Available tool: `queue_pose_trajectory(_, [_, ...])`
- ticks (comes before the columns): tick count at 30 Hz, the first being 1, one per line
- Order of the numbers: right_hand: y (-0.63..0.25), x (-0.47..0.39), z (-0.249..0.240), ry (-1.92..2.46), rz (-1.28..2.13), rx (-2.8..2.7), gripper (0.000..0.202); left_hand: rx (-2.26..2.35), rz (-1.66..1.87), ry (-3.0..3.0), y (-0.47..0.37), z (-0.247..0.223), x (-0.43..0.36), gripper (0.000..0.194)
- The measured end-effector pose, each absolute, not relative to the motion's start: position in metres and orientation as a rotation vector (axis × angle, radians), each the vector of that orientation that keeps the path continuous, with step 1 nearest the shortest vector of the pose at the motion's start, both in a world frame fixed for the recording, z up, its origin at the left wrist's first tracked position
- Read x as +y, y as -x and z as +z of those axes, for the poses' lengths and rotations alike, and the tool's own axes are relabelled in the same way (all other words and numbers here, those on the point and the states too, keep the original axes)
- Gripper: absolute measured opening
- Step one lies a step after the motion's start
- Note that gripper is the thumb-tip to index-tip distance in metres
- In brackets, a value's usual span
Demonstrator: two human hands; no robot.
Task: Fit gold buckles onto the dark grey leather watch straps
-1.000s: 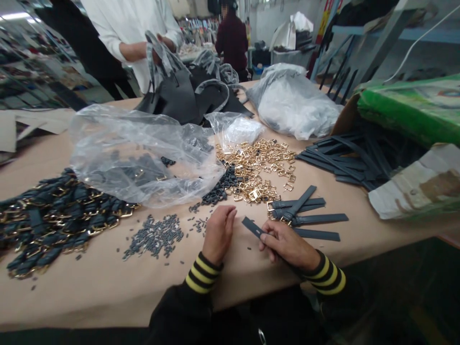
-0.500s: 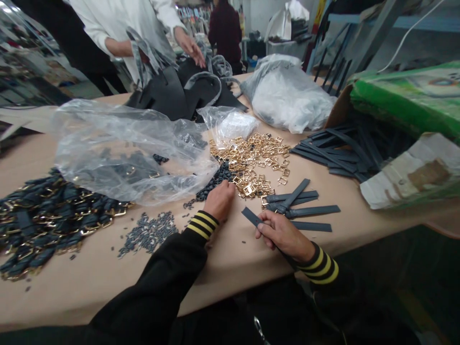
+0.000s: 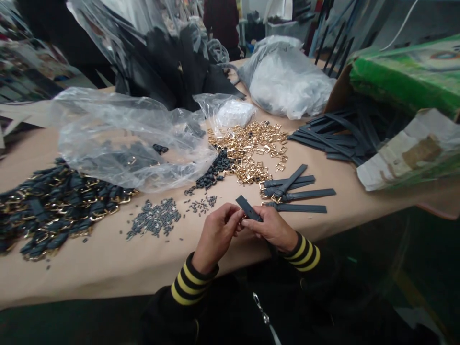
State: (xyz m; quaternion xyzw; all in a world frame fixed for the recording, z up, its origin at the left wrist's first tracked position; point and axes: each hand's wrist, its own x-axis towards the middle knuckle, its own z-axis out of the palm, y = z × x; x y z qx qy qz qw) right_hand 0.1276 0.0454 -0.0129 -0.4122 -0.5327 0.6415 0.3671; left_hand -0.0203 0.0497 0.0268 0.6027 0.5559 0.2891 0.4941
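My right hand (image 3: pixel 271 226) pinches a dark blue-grey leather strap (image 3: pixel 246 207) between thumb and fingers, its flat end pointing up and away. Against it, my left hand (image 3: pixel 220 232) is closed on a small gold buckle (image 3: pixel 242 218), mostly covered by the fingers at the strap. Just beyond my right hand lie several straps (image 3: pixel 309 194) with gold buckles at one end. A pile of loose gold buckles (image 3: pixel 251 143) sits farther off, with a heap of small dark loops (image 3: pixel 212 172) at its left.
Tiny dark pieces (image 3: pixel 154 218) are scattered left of my hands. Buckled straps are heaped (image 3: pixel 64 206) at far left. A clear plastic bag (image 3: pixel 143 143) lies behind, a filled bag (image 3: pixel 287 81) at the back. Loose straps (image 3: pixel 327 136) spill from a green box (image 3: pixel 402 79). Black bag pieces (image 3: pixel 172 67) stand opposite.
My left hand has come back from the buckle pile to the strap, with a gold buckle in its fingers. The co-worker opposite has raised plastic and black pieces, hiding their hands.
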Motion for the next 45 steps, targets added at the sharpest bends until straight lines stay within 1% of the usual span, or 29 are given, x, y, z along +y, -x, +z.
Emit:
queue_pose_trajectory(4, [-0.127,0.041,-0.014,1.026,1.64,-1.392,0.029,1.27,0.737,-1.283,0.021,0.03,0.044,0.021])
queue_pose_trajectory(7, [-0.129,0.038,-0.014,0.987,1.661,-1.436,0.028,1.232,0.737,-1.251,0.022,0.032,0.041,0.02])
queue_pose_trajectory(11, [-0.132,0.037,-0.011,1.067,1.649,-1.357,0.028,1.184,0.741,-1.228,0.024,0.032,0.036,0.018])
queue_pose_trajectory(14, [-0.133,0.037,-0.008,1.015,1.761,-1.285,0.032,1.147,0.731,-1.234,0.026,0.032,0.033,0.017])
queue_pose_trajectory(16, [-0.134,0.037,-0.007,0.945,1.849,-1.218,0.03,1.147,0.725,-1.256,0.027,0.032,0.032,0.017])
queue_pose_trajectory(19, [-0.133,0.036,-0.007,0.873,1.892,-1.178,0.023,1.159,0.714,-1.269,0.028,0.033,0.032,0.017])
queue_pose_trajectory(23, [-0.132,0.036,-0.007,0.812,1.919,-1.216,0.022,1.186,0.727,-1.302,0.028,0.032,0.033,0.016])
queue_pose_trajectory(30, [-0.133,0.036,-0.006,0.893,1.938,-1.228,0.021,1.224,0.757,-1.371,0.03,0.025,0.031,0.015])
queue_pose_trajectory(34, [-0.133,0.036,-0.007,0.96,1.952,-1.16,0.023,1.2,0.892,-1.505,0.031,0.02,0.026,0.007])
queue_pose_trajectory(36, [-0.133,0.037,-0.008,0.949,1.977,-1.154,0.023,1.167,0.929,-1.468,0.032,0.018,0.024,0.009])
queue_pose_trajectory(38, [-0.133,0.037,-0.009,0.976,1.914,-1.209,0.023,1.149,0.9,-1.257,0.031,0.015,0.022,0.01])
queue_pose_trajectory(42, [-0.134,0.038,-0.011,1.127,1.63,-1.465,0.023,1.107,0.865,-0.799,0.028,0.011,0.022,0.028])
queue_pose_trajectory(45, [-0.133,0.037,-0.01,1.178,1.5,-1.594,0.02,1.148,0.91,-0.769,0.027,0.009,0.023,0.026])
